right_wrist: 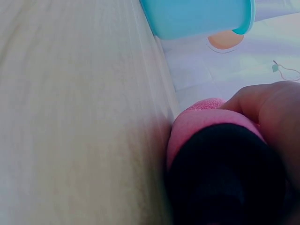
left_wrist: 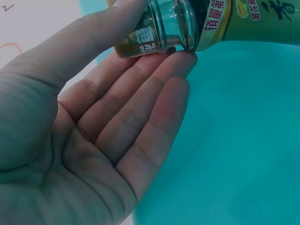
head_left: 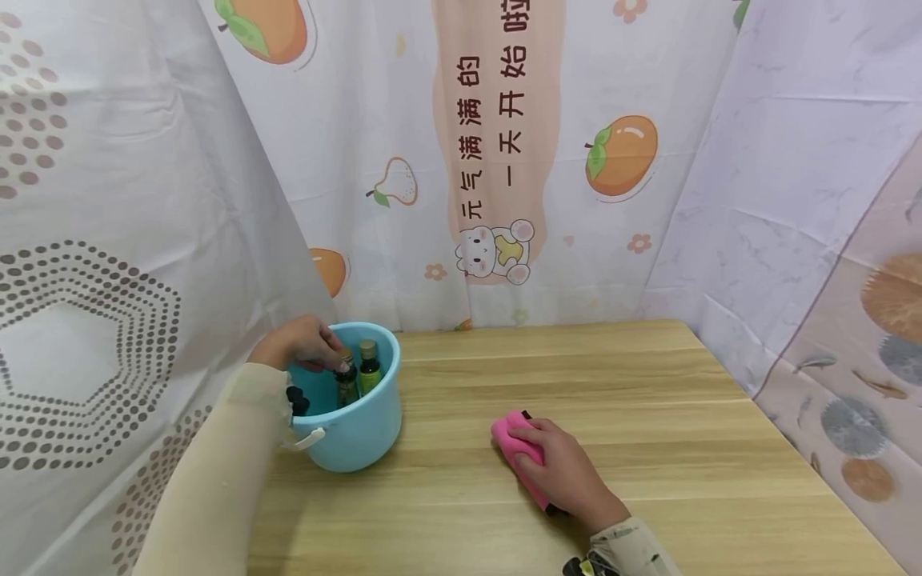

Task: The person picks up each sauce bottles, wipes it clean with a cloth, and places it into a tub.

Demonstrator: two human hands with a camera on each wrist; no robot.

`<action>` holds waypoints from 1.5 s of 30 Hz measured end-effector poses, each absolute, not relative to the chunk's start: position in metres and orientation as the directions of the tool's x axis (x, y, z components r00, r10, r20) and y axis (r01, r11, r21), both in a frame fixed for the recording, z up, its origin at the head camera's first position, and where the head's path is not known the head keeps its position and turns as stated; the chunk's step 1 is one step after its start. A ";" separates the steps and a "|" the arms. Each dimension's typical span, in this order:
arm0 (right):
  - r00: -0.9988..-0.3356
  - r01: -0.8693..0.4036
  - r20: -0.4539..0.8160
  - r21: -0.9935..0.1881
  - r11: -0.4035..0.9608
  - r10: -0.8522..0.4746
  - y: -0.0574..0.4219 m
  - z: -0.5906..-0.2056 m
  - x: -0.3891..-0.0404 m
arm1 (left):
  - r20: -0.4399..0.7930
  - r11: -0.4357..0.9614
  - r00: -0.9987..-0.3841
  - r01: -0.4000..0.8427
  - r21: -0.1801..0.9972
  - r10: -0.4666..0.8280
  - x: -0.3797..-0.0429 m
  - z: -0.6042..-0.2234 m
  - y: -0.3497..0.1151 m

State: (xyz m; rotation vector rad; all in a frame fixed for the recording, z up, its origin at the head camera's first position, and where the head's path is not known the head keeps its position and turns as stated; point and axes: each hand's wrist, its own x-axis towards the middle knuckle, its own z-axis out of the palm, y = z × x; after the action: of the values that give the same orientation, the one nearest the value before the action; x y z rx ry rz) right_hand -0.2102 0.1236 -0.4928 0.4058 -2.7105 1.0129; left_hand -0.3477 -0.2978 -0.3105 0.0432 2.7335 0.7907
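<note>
A light blue bucket [head_left: 360, 432] stands on the table's left side with two bottles upright inside it. My left hand [head_left: 306, 340] reaches over its rim and holds one dark sauce bottle [head_left: 347, 388] near its cap. In the left wrist view, the thumb lies on the cap and the fingertips touch the neck from the other side. Beside it is a second bottle [head_left: 370, 368] with a yellow-green label. Farther right, my right hand [head_left: 565, 472] grips a soft pink roll [head_left: 515, 440] with black ends, low at the wooden tabletop. Its exact kind is unclear.
The wooden table [head_left: 612, 376] runs right from the bucket. A white handle [head_left: 310, 438] hangs at the bucket's front. Printed curtains [head_left: 360, 96] hang behind the table and at both sides. A black object [head_left: 297, 400] shows at the bucket's left rim, beside my left wrist.
</note>
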 end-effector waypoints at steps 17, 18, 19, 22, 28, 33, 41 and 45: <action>-0.934 -0.335 0.312 -0.597 0.729 -0.174 0.122 -0.491 -0.209 | -0.278 0.896 -0.958 -0.065 0.440 0.067 -0.345 -0.304 -0.296; -0.934 -0.334 0.314 -0.597 0.729 -0.171 0.121 -0.490 -0.209 | -0.279 0.900 -0.958 -0.064 0.431 0.066 -0.345 -0.303 -0.295; -0.934 -0.333 0.315 -0.598 0.729 -0.169 0.121 -0.490 -0.209 | -0.280 0.905 -0.958 -0.060 0.420 0.066 -0.345 -0.303 -0.294; -0.936 -0.325 0.318 -0.604 0.728 -0.154 0.122 -0.490 -0.209 | -0.284 0.920 -0.957 -0.053 0.389 0.065 -0.344 -0.300 -0.291; -0.931 -0.307 0.351 -0.608 0.732 -0.099 0.125 -0.489 -0.210 | -0.297 0.928 -0.953 -0.053 0.370 0.064 -0.340 -0.295 -0.287; -0.929 -0.278 0.367 -0.593 0.756 -0.053 0.135 -0.484 -0.212 | -0.332 0.923 -0.940 -0.058 0.381 0.078 -0.337 -0.293 -0.284; -0.945 -0.214 0.326 -0.541 0.813 -0.031 0.165 -0.472 -0.214 | -0.347 0.926 -0.935 -0.060 0.372 0.078 -0.333 -0.289 -0.283; -0.946 -0.182 0.325 -0.487 0.854 -0.016 0.185 -0.472 -0.215 | -0.333 0.933 -0.939 -0.038 0.359 0.090 -0.330 -0.284 -0.281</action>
State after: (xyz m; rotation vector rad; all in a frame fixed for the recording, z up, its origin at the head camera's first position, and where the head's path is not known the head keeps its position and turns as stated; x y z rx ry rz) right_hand -0.2150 0.1849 -0.4721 0.1488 -2.7194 0.7587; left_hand -0.3296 -0.2807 -0.2844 0.0376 2.7414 0.5191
